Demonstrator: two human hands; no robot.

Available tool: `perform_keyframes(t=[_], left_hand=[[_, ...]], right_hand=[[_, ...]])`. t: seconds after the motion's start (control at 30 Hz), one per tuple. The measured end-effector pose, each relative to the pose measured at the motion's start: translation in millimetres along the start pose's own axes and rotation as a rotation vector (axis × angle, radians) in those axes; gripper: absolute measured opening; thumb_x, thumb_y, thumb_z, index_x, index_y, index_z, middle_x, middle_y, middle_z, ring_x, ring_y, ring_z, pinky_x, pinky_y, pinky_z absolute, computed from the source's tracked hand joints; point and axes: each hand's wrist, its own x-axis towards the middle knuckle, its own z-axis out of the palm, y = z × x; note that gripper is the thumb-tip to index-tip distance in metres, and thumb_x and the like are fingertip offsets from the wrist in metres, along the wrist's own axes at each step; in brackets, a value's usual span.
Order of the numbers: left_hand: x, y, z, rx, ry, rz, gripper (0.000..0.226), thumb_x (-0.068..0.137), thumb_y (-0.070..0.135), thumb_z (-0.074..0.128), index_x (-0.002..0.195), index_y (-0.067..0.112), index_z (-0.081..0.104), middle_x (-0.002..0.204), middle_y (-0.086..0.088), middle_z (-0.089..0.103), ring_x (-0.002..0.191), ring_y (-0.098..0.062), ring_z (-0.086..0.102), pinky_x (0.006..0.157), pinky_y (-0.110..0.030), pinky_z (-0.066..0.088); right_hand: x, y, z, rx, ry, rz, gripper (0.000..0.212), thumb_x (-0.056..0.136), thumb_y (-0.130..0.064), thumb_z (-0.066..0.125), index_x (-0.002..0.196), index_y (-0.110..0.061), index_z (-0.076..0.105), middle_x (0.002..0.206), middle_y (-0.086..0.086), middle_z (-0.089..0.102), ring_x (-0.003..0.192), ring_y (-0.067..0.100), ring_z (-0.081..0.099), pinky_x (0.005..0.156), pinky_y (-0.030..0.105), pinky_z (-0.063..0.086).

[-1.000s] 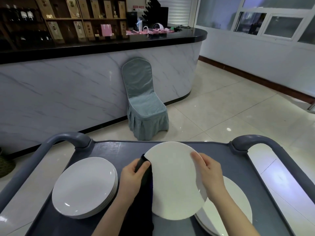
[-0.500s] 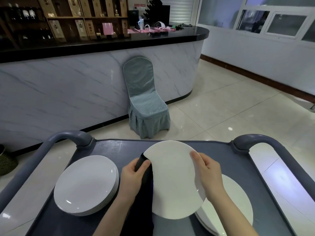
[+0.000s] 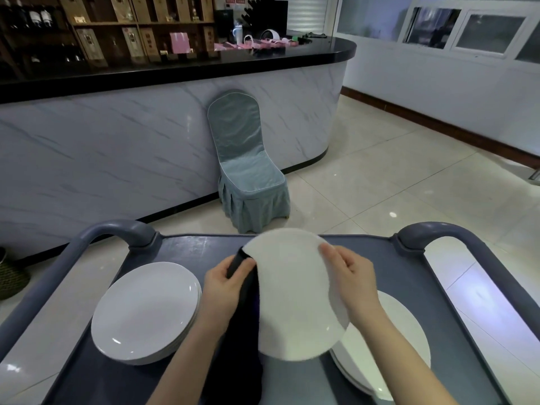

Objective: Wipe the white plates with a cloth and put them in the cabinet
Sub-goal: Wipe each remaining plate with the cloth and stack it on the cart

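While my left hand (image 3: 225, 283) pinches the dark cloth (image 3: 244, 314) against the white plate (image 3: 292, 290), my right hand (image 3: 350, 276) grips its opposite rim above the cart (image 3: 409, 276), between plate stacks at the left (image 3: 146, 311) and right (image 3: 391, 346) edges.

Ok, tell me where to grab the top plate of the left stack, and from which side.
Take the top plate by its rim at the near right edge, coming in from the person's side. It lies flat on the stack, so probably only the rim gives purchase: thumb on top, fingertips under the lip. The left hand is nearest but holds the cloth.
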Motion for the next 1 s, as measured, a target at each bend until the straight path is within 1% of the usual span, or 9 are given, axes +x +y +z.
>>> perform_keyframes(t=[0.1, 0.17, 0.27, 0.37, 0.53, 0.67, 0.73, 0.83, 1.0], left_hand=[[-8, -5, 13, -0.189, 0.252, -0.124, 0.020, 0.092, 0.025, 0.067, 0.073, 0.027, 0.072, 0.075, 0.013, 0.075, 0.064, 0.004, 0.065, 0.058, -0.011, 0.051], [-7, -7, 13, -0.192, 0.265, -0.151, 0.022, 0.091, 0.027, 0.067, 0.070, 0.027, 0.073, 0.072, 0.012, 0.074, 0.063, 0.002, 0.064, 0.059, -0.015, 0.053], [-1, -4, 2, -0.100, 0.199, -0.124, 0.019, 0.091, 0.031, 0.068, 0.075, 0.025, 0.075, 0.079, 0.005, 0.076, 0.073, -0.012, 0.066, 0.071, -0.029, 0.055], [6, 5, -2, 0.008, 0.055, 0.053, 0.015, 0.089, 0.021, 0.070, 0.074, 0.019, 0.072, 0.069, 0.010, 0.070, 0.063, -0.003, 0.057, 0.061, -0.016, 0.049], [8, 15, 14, 0.362, -0.297, 0.272, 0.014, 0.082, 0.022, 0.077, 0.071, 0.025, 0.068, 0.060, 0.003, 0.059, 0.060, -0.001, 0.048, 0.058, -0.021, 0.040], [6, 8, 16, 0.315, -0.312, 0.232, 0.013, 0.086, 0.019, 0.072, 0.074, 0.020, 0.068, 0.065, 0.012, 0.058, 0.063, -0.001, 0.048, 0.062, -0.019, 0.040], [7, 4, 11, 0.206, -0.233, 0.133, 0.012, 0.089, 0.018, 0.069, 0.081, 0.009, 0.069, 0.071, 0.005, 0.064, 0.067, -0.005, 0.052, 0.065, -0.021, 0.044], [3, -2, 5, 0.090, -0.083, 0.012, 0.013, 0.093, 0.015, 0.064, 0.084, 0.011, 0.071, 0.073, 0.008, 0.072, 0.065, 0.001, 0.058, 0.062, -0.014, 0.049], [7, 3, -3, 0.142, -0.169, 0.040, 0.011, 0.090, 0.016, 0.068, 0.081, 0.011, 0.073, 0.075, 0.003, 0.072, 0.066, -0.004, 0.060, 0.062, -0.017, 0.050]], right_hand=[[-16, 6, 22, 0.347, 0.264, 0.242, 0.049, 0.097, -0.030, 0.061, 0.055, -0.015, 0.038, 0.056, -0.008, 0.033, 0.052, 0.008, 0.031, 0.046, 0.017, 0.030], [-21, 15, 27, 0.396, 0.251, 0.324, 0.043, 0.098, -0.032, 0.057, 0.061, -0.016, 0.042, 0.060, -0.006, 0.038, 0.056, 0.010, 0.035, 0.053, 0.022, 0.034], [-13, 16, 9, 0.215, 0.059, 0.238, 0.031, 0.099, -0.030, 0.055, 0.076, -0.010, 0.058, 0.069, -0.010, 0.059, 0.065, 0.011, 0.053, 0.060, 0.020, 0.043], [5, 1, -13, 0.048, -0.102, 0.010, 0.008, 0.095, -0.024, 0.064, 0.097, -0.026, 0.072, 0.090, -0.018, 0.073, 0.083, -0.002, 0.066, 0.069, 0.008, 0.047], [15, -21, -9, -0.430, -0.541, -0.254, 0.024, 0.095, -0.040, 0.062, 0.072, -0.045, 0.062, 0.072, -0.027, 0.064, 0.070, -0.005, 0.057, 0.066, 0.010, 0.040], [15, -11, -6, -0.378, -0.438, -0.272, 0.027, 0.094, -0.039, 0.063, 0.067, -0.040, 0.062, 0.067, -0.021, 0.063, 0.064, -0.002, 0.052, 0.062, 0.013, 0.038], [15, -1, -10, -0.247, -0.269, -0.192, 0.027, 0.093, -0.033, 0.065, 0.066, -0.031, 0.066, 0.065, -0.017, 0.062, 0.062, -0.001, 0.050, 0.060, 0.012, 0.038], [10, 10, -15, -0.032, -0.045, -0.002, 0.027, 0.094, -0.032, 0.065, 0.069, -0.022, 0.069, 0.064, -0.013, 0.061, 0.059, 0.000, 0.049, 0.055, 0.010, 0.038], [7, 13, -16, -0.130, -0.140, -0.056, 0.039, 0.097, -0.034, 0.058, 0.064, -0.017, 0.052, 0.057, -0.014, 0.044, 0.056, 0.003, 0.037, 0.053, 0.015, 0.032]])
